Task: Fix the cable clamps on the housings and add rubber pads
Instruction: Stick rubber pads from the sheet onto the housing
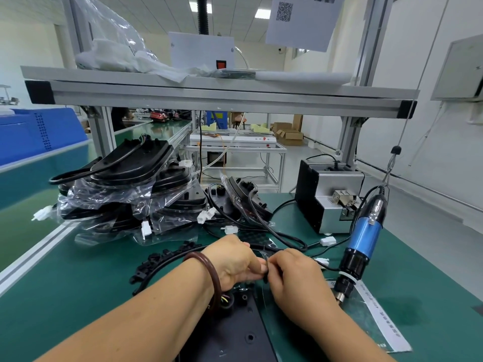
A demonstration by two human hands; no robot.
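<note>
A black housing (245,333) lies on the green mat at the bottom centre, partly hidden under my forearms. My left hand (235,259) and my right hand (295,273) meet just above its far end, fingers curled. Between the fingertips they pinch a small black piece on the black cable (287,239), which looks like a cable clamp; it is mostly hidden. The cable runs off to the right to a white connector (328,241). A strip of black clamps (162,259) lies to the left of my left hand.
A pile of bagged black housings (130,194) with cables fills the left back. A blue electric screwdriver (363,244) hangs on a wire at the right, tip near a plastic bag (376,320). Behind it stands a grey screw feeder (329,199). An overhead shelf (219,92) spans the bench.
</note>
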